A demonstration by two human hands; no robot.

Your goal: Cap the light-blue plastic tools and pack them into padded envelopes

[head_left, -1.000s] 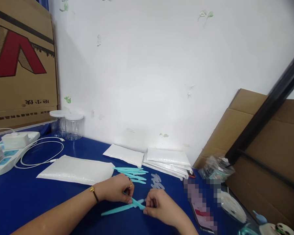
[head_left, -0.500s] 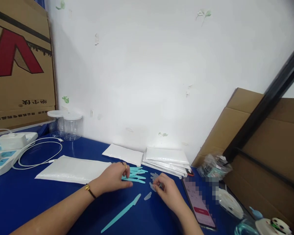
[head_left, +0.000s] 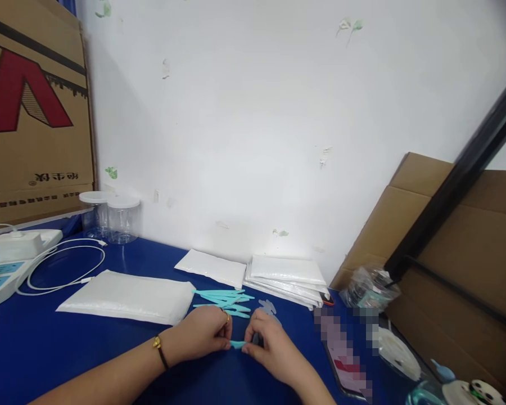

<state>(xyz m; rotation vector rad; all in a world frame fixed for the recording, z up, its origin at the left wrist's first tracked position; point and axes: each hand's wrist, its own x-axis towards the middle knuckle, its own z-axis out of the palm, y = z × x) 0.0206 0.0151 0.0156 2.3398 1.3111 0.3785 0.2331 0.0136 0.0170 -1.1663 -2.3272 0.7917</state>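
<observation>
My left hand [head_left: 208,332] is closed around a teal eyebrow razor [head_left: 236,344], and only a short length of it shows between my two hands. From the other side, my right hand [head_left: 270,343] pinches the razor's right end with thumb and fingers; whether a clear cap is there too, I cannot make out. Just beyond my hands lies a loose pile of teal eyebrow razors [head_left: 225,298]. Several small clear blade caps [head_left: 267,306] lie behind my right hand, partly hidden by it.
A large white padded mailer [head_left: 126,295] lies left of the razors. Farther back are a flat white packet [head_left: 211,267] and a stack of packets [head_left: 287,275]. A phone [head_left: 346,360] lies on the right. Clear jars [head_left: 123,220], a white cable [head_left: 63,247] and a power strip [head_left: 8,273] occupy the left.
My left hand has left the razor pile and come toward me. The single razor lying in front is gone from the table. My right hand has moved slightly left, and both hands now meet at a razor.
</observation>
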